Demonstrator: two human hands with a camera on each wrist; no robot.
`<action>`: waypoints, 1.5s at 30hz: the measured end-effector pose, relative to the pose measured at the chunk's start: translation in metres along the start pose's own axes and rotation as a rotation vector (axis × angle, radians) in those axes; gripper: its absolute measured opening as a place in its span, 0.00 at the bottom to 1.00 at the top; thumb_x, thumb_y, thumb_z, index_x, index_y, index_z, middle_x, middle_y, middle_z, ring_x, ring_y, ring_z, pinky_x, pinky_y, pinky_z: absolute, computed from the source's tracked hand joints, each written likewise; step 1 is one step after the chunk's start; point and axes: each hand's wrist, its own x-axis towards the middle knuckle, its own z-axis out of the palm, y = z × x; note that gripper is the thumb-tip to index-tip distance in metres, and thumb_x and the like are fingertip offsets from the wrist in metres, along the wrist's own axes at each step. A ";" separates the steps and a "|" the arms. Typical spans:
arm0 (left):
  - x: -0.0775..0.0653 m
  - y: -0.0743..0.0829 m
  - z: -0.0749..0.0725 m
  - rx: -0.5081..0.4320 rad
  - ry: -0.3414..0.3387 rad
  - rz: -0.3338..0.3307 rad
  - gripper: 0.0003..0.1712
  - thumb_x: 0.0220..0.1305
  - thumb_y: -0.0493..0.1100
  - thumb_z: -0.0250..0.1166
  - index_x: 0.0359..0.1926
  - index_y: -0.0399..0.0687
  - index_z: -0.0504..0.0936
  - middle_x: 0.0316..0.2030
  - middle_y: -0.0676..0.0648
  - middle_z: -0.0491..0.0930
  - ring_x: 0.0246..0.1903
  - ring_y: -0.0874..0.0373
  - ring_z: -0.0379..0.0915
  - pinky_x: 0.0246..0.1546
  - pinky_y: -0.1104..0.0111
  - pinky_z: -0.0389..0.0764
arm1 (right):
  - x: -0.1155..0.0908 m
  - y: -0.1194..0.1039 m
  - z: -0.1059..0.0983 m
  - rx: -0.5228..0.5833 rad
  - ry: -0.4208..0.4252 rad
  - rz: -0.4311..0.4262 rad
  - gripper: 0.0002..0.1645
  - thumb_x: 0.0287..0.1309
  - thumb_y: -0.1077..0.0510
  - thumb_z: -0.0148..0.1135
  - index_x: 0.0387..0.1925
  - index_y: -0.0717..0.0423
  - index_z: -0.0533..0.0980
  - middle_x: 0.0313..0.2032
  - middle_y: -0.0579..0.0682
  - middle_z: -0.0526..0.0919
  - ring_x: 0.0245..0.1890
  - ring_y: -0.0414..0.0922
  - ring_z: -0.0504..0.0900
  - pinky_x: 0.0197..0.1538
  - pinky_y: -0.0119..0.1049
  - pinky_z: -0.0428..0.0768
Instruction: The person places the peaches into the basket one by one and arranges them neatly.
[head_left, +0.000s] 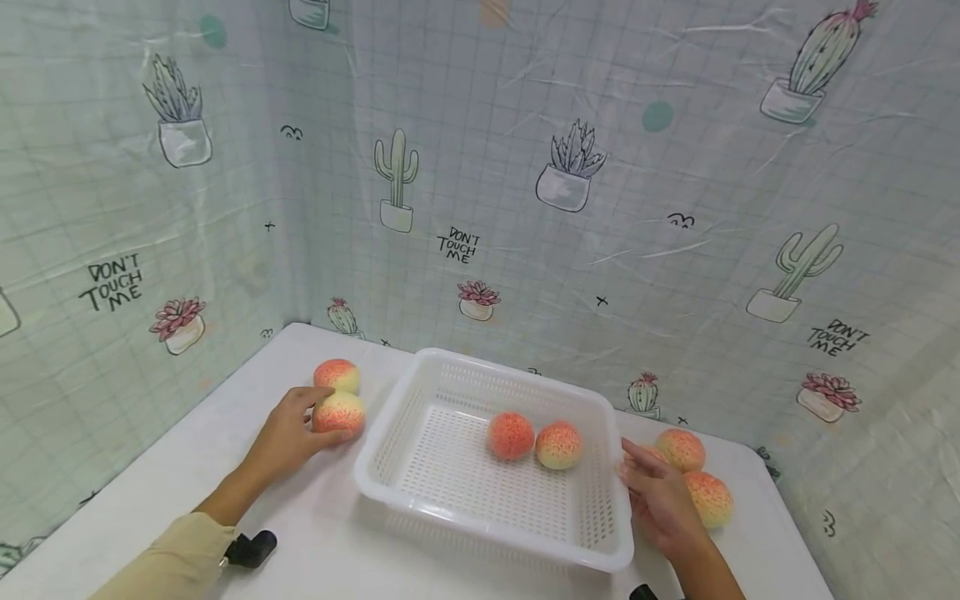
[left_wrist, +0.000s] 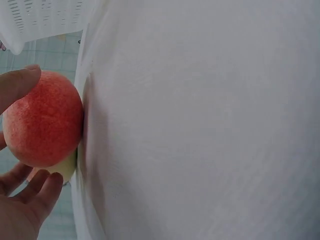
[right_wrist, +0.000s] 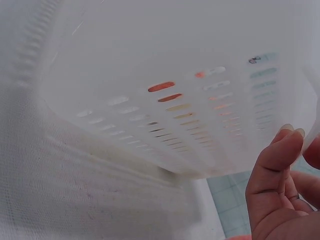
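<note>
My left hand point(head_left: 288, 429) holds a yellow and red peach point(head_left: 339, 417), its thumb on one side and its fingers on the other. The left wrist view shows that peach point(left_wrist: 47, 120) close up, its red side under the thumb. Another peach point(head_left: 337, 375) sits right behind it. A white perforated plastic basket point(head_left: 480, 533) stands in the middle, with two peaches inside, one red point(head_left: 511, 436) and one red-yellow point(head_left: 558, 445). At the basket's right rim, my right hand point(head_left: 663, 500) pinches the edge between thumb and fingers; the right wrist view shows the basket's slotted side point(right_wrist: 165, 115).
Beside and behind my right hand lie more peaches point(head_left: 681, 450), one point(head_left: 708, 500) nearest the front and another partly hidden by the hand. A white cloth covers the table point(head_left: 322, 533). Cactus-printed sheets point(head_left: 480, 167) hang along the back and sides.
</note>
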 end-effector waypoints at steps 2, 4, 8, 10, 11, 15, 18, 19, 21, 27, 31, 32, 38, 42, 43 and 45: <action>0.001 -0.001 0.002 -0.006 -0.010 0.007 0.44 0.54 0.45 0.82 0.68 0.33 0.74 0.62 0.29 0.71 0.59 0.34 0.74 0.57 0.42 0.82 | 0.000 0.000 0.000 0.004 -0.001 -0.002 0.36 0.77 0.62 0.54 0.81 0.55 0.57 0.47 0.33 0.85 0.49 0.31 0.84 0.56 0.31 0.86; 0.002 -0.002 0.005 -0.004 -0.014 0.013 0.44 0.53 0.44 0.82 0.68 0.34 0.74 0.62 0.29 0.71 0.58 0.36 0.74 0.56 0.44 0.83 | -0.001 -0.001 0.001 0.007 0.005 -0.002 0.36 0.76 0.62 0.55 0.80 0.56 0.57 0.47 0.33 0.85 0.48 0.31 0.84 0.55 0.31 0.86; 0.002 0.000 0.007 0.040 -0.029 0.014 0.46 0.51 0.43 0.83 0.69 0.37 0.73 0.62 0.29 0.71 0.58 0.34 0.74 0.58 0.41 0.80 | -0.001 -0.001 0.001 0.006 0.010 0.002 0.36 0.76 0.63 0.55 0.80 0.56 0.57 0.47 0.33 0.85 0.48 0.31 0.84 0.55 0.30 0.86; 0.003 0.000 0.007 0.072 -0.039 0.015 0.47 0.50 0.42 0.83 0.70 0.37 0.72 0.61 0.29 0.71 0.59 0.33 0.74 0.60 0.38 0.78 | -0.001 -0.001 0.000 0.006 0.009 0.008 0.36 0.76 0.62 0.55 0.81 0.55 0.57 0.47 0.33 0.84 0.49 0.31 0.84 0.55 0.31 0.86; 0.004 0.000 0.007 0.086 -0.044 0.014 0.48 0.50 0.43 0.83 0.70 0.37 0.72 0.61 0.30 0.72 0.58 0.33 0.73 0.61 0.37 0.77 | -0.002 -0.001 0.000 0.005 0.006 0.007 0.37 0.76 0.62 0.55 0.81 0.55 0.57 0.48 0.33 0.84 0.49 0.31 0.84 0.56 0.30 0.86; 0.007 0.000 0.008 0.154 -0.033 0.036 0.46 0.50 0.46 0.84 0.68 0.38 0.74 0.58 0.32 0.75 0.55 0.36 0.76 0.58 0.38 0.79 | -0.002 -0.001 0.000 0.013 0.000 0.008 0.37 0.76 0.62 0.55 0.81 0.56 0.56 0.48 0.32 0.84 0.49 0.30 0.84 0.56 0.30 0.85; 0.007 0.002 0.006 0.190 -0.008 0.064 0.45 0.50 0.49 0.84 0.65 0.37 0.75 0.54 0.33 0.77 0.49 0.39 0.78 0.53 0.42 0.83 | -0.002 -0.002 0.001 0.018 -0.001 0.004 0.37 0.76 0.63 0.55 0.81 0.56 0.56 0.47 0.33 0.85 0.49 0.30 0.84 0.56 0.30 0.85; 0.007 0.003 0.004 0.196 0.000 0.075 0.45 0.50 0.49 0.84 0.65 0.36 0.76 0.53 0.33 0.78 0.48 0.39 0.79 0.51 0.43 0.84 | -0.002 -0.002 0.001 0.018 0.001 0.002 0.37 0.76 0.63 0.55 0.81 0.57 0.56 0.47 0.33 0.85 0.49 0.31 0.84 0.55 0.30 0.86; 0.007 0.006 0.001 0.200 0.013 0.093 0.44 0.49 0.49 0.84 0.64 0.35 0.77 0.50 0.33 0.79 0.45 0.42 0.78 0.48 0.46 0.85 | -0.002 -0.002 0.001 0.017 0.001 0.003 0.37 0.76 0.63 0.55 0.81 0.56 0.56 0.47 0.32 0.85 0.49 0.31 0.84 0.56 0.30 0.86; 0.011 0.012 -0.012 0.165 0.007 0.086 0.45 0.48 0.48 0.84 0.64 0.33 0.77 0.50 0.33 0.80 0.42 0.44 0.79 0.42 0.54 0.87 | -0.001 -0.003 0.000 0.010 0.005 0.015 0.37 0.76 0.61 0.56 0.81 0.54 0.56 0.47 0.31 0.84 0.49 0.31 0.84 0.56 0.31 0.85; 0.015 0.015 -0.020 0.137 0.007 0.095 0.45 0.48 0.48 0.85 0.64 0.32 0.78 0.49 0.32 0.81 0.43 0.41 0.83 0.43 0.52 0.89 | -0.001 -0.002 -0.001 0.006 0.011 0.020 0.37 0.76 0.61 0.56 0.81 0.53 0.57 0.48 0.30 0.83 0.49 0.30 0.83 0.57 0.30 0.85; 0.015 0.017 -0.021 0.131 0.008 0.098 0.45 0.48 0.48 0.85 0.63 0.33 0.78 0.47 0.32 0.82 0.43 0.41 0.83 0.42 0.53 0.88 | -0.001 -0.003 -0.001 0.009 0.013 0.022 0.37 0.76 0.61 0.56 0.81 0.53 0.57 0.48 0.30 0.83 0.49 0.30 0.83 0.57 0.30 0.85; 0.019 0.028 -0.033 0.056 -0.025 0.075 0.46 0.48 0.51 0.85 0.68 0.46 0.78 0.48 0.37 0.83 0.46 0.44 0.82 0.39 0.65 0.84 | -0.001 -0.003 0.000 0.015 0.019 0.023 0.37 0.77 0.62 0.55 0.81 0.53 0.57 0.48 0.31 0.84 0.49 0.31 0.83 0.56 0.31 0.85; 0.021 0.036 -0.039 -0.001 -0.062 0.041 0.44 0.50 0.54 0.84 0.68 0.51 0.79 0.54 0.37 0.82 0.50 0.41 0.84 0.42 0.63 0.87 | -0.001 -0.004 0.002 0.012 0.019 0.021 0.36 0.76 0.61 0.56 0.80 0.53 0.58 0.49 0.33 0.84 0.50 0.32 0.84 0.57 0.32 0.86; 0.021 0.038 -0.040 -0.013 -0.070 0.029 0.43 0.51 0.54 0.84 0.67 0.52 0.79 0.56 0.37 0.82 0.51 0.40 0.84 0.43 0.61 0.88 | -0.001 -0.004 0.002 0.013 0.021 0.020 0.36 0.76 0.61 0.56 0.80 0.53 0.59 0.49 0.33 0.84 0.49 0.32 0.85 0.57 0.32 0.86; 0.023 0.043 -0.041 -0.037 -0.086 0.000 0.44 0.52 0.55 0.83 0.68 0.51 0.78 0.57 0.37 0.82 0.53 0.40 0.83 0.43 0.60 0.88 | -0.002 -0.004 0.002 0.008 0.020 0.020 0.36 0.76 0.61 0.56 0.80 0.53 0.59 0.49 0.34 0.84 0.50 0.32 0.84 0.57 0.32 0.86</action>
